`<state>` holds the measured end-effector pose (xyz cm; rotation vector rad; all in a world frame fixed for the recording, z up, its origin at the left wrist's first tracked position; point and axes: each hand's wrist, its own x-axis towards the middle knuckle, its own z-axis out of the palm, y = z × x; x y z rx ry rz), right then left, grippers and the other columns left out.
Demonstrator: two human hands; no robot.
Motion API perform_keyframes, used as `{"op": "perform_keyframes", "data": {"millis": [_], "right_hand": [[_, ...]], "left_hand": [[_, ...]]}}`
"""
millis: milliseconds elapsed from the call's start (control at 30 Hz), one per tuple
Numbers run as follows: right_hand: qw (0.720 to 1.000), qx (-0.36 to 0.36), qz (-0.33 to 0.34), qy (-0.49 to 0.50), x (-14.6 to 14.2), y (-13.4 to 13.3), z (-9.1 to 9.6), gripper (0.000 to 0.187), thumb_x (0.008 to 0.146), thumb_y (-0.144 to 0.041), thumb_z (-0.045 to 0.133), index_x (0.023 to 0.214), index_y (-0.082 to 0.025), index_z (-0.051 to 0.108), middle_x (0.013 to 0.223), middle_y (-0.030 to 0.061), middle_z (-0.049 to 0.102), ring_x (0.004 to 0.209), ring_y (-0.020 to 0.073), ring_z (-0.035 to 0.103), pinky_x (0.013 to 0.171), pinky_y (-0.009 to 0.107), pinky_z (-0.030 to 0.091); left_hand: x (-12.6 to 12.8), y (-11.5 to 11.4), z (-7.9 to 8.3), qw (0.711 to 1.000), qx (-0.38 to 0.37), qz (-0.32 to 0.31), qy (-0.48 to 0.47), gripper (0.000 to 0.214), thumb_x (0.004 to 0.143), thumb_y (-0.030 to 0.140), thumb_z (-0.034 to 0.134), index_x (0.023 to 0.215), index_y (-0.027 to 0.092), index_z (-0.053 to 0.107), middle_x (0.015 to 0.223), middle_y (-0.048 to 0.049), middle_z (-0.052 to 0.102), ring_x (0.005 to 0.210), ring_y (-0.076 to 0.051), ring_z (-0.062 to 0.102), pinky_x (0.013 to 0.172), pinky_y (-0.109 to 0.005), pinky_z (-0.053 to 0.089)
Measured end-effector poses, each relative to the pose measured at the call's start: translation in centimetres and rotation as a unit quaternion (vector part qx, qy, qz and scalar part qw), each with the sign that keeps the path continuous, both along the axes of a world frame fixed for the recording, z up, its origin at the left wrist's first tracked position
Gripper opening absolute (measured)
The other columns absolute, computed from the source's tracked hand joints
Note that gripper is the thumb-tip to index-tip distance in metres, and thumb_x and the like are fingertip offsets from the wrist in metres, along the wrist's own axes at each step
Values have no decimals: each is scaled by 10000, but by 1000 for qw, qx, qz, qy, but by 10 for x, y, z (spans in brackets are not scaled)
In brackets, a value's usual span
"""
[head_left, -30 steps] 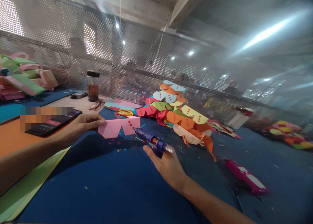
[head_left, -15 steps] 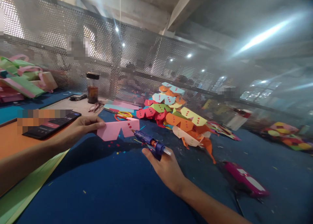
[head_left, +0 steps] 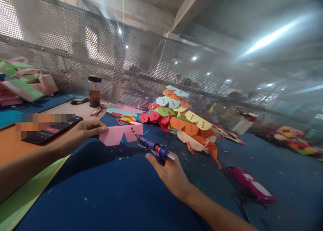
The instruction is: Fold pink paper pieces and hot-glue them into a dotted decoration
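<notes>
My left hand (head_left: 87, 131) pinches the left end of a pink paper cutout (head_left: 112, 135), notched along its lower edge. Small red squares are stuck on the cutout's right half. In my right hand (head_left: 174, 177) is a blue hot glue gun (head_left: 151, 144), with a clear glue stick poking from its back. Its nozzle is at the cutout's right half, close to the red squares; I cannot tell whether it touches. Tiny red and yellow paper squares (head_left: 120, 158) lie on the blue table (head_left: 113, 197) below the cutout.
Behind the glue gun is a pile of coloured paper cutouts (head_left: 185, 123). Yellow-handled scissors (head_left: 128, 118), a lidded jar (head_left: 95, 93) and a phone (head_left: 54, 131) sit beyond my left hand. A magenta case (head_left: 252, 185) lies at right. Perforated metal panels (head_left: 108, 56) stand behind.
The whole view has shifted very slightly. Both hands keep the same hold, and the nozzle stays at the red squares.
</notes>
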<state>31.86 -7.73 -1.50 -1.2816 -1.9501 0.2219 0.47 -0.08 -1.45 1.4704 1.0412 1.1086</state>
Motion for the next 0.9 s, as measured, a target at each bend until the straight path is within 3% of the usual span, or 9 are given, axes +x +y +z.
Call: {"op": "perform_keyframes", "data": {"millis": [133, 400, 900], "right_hand": [[1000, 3, 5, 4, 0, 0, 0, 268, 938, -431, 596, 814, -195, 628, 693, 10, 655, 607, 158, 579, 624, 285, 467], [1000, -11, -2, 1, -1, -2, 1, 253, 936, -429, 592, 856, -197, 654, 740, 30, 700, 666, 187, 644, 671, 312, 506], [1000, 7, -12, -22, 1, -1, -2, 266, 953, -440, 572, 881, -201, 663, 761, 35, 710, 700, 199, 664, 690, 309, 511]], "left_hand": [[2, -2, 4, 1000, 10, 1, -1, 247, 768, 428, 773, 757, 187, 724, 728, -4, 679, 699, -149, 597, 659, -240, 467], [1, -3, 3, 1000, 2, -10, -4, 258, 790, 438, 759, 783, 183, 721, 725, -7, 682, 687, -150, 587, 629, -239, 444], [2, -3, 4, 1000, 11, -7, -7, 242, 777, 428, 769, 750, 191, 730, 719, -6, 676, 692, -150, 592, 646, -240, 451]]}}
